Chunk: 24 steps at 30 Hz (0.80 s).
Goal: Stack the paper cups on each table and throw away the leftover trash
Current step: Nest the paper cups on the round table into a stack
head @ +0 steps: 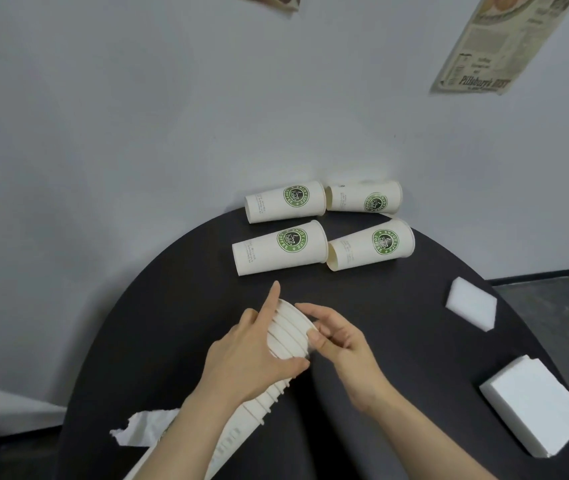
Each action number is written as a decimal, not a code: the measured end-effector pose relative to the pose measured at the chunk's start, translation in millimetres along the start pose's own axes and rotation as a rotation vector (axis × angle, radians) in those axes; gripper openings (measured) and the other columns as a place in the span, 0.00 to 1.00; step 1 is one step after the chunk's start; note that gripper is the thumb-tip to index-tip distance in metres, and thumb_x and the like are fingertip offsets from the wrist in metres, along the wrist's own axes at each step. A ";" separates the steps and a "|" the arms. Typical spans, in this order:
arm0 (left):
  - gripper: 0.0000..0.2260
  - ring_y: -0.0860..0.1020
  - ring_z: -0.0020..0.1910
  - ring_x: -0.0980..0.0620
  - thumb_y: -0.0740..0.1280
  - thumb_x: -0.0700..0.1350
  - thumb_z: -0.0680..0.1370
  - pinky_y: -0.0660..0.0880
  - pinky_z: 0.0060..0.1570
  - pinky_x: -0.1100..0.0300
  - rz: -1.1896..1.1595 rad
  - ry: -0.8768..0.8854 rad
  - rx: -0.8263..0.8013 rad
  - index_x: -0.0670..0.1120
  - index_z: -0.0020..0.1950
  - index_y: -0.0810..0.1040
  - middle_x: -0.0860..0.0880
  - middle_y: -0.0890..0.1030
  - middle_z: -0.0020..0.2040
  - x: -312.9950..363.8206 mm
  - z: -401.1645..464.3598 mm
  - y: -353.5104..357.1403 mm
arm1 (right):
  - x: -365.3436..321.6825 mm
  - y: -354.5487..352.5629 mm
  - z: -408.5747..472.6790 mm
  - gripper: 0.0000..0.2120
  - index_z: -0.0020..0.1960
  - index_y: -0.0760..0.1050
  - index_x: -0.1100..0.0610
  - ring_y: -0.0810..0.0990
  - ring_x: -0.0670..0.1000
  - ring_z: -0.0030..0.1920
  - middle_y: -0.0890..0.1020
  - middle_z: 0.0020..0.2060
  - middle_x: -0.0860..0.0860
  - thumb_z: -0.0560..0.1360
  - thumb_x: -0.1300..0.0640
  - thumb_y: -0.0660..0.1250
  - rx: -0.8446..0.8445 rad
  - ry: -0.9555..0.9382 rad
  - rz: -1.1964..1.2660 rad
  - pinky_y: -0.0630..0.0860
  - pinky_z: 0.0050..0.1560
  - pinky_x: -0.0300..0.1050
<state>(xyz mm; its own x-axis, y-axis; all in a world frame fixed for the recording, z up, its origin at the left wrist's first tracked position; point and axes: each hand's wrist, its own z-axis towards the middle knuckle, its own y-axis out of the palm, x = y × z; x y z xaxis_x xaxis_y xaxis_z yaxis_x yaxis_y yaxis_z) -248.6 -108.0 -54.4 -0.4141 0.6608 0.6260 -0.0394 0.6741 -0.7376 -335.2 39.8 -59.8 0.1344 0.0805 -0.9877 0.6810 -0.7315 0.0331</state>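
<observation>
Hands [297, 344] over round black table [397, 327], against grey wall [137, 133].

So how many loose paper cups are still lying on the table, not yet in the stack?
4, all lying on their sides at the far edge of the table: far left cup, far right cup, near left cup, near right cup. None looks hidden.

White nested cup stack [288, 336] tilted; four logo cups [321, 225] lying sideways.
</observation>
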 end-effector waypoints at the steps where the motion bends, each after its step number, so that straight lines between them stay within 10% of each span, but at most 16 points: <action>1: 0.47 0.73 0.50 0.58 0.64 0.71 0.64 0.71 0.41 0.61 -0.005 -0.013 0.002 0.72 0.69 0.30 0.60 0.66 0.61 -1.8 1.9 0.7 | -0.2 -1.2 3.2 0.15 0.61 0.77 0.54 0.78 0.52 0.42 0.78 0.36 0.54 0.77 0.66 0.63 -0.013 0.005 -0.003 0.77 0.50 0.41; 7: 0.43 0.73 0.47 0.60 0.64 0.70 0.64 0.69 0.38 0.64 -0.088 -0.042 0.076 0.77 0.66 0.34 0.64 0.65 0.53 -9.2 1.8 -3.1 | -6.4 -26.1 58.0 0.22 0.65 0.73 0.44 0.72 0.47 0.65 0.74 0.65 0.48 0.76 0.65 0.66 0.213 -0.017 -0.097 0.73 0.61 0.40; 14: 0.43 0.73 0.48 0.62 0.65 0.69 0.65 0.71 0.40 0.65 -0.138 -0.036 0.123 0.78 0.66 0.35 0.67 0.65 0.55 -11.4 -4.9 -17.3 | -21.0 -32.4 125.2 0.24 0.68 0.70 0.49 0.72 0.33 0.58 0.75 0.61 0.41 0.75 0.66 0.65 0.276 -0.071 -0.204 0.70 0.60 0.39; 24: 0.42 0.72 0.49 0.66 0.64 0.70 0.63 0.71 0.41 0.66 -0.186 -0.040 0.132 0.79 0.66 0.37 0.67 0.65 0.54 -14.0 -15.5 -22.6 | -9.8 -15.2 131.6 0.24 0.64 0.73 0.47 0.69 0.56 0.67 0.75 0.63 0.51 0.72 0.65 0.68 0.416 0.035 -0.334 0.65 0.69 0.57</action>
<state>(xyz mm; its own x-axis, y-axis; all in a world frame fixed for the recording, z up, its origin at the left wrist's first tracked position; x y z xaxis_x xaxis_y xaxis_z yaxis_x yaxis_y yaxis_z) -227.8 -127.4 -42.6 -0.4243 0.5141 0.7454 -0.2358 0.7320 -0.6392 -441.6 -38.9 -70.7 -0.0123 0.3720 -0.9282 0.3485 -0.8684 -0.3527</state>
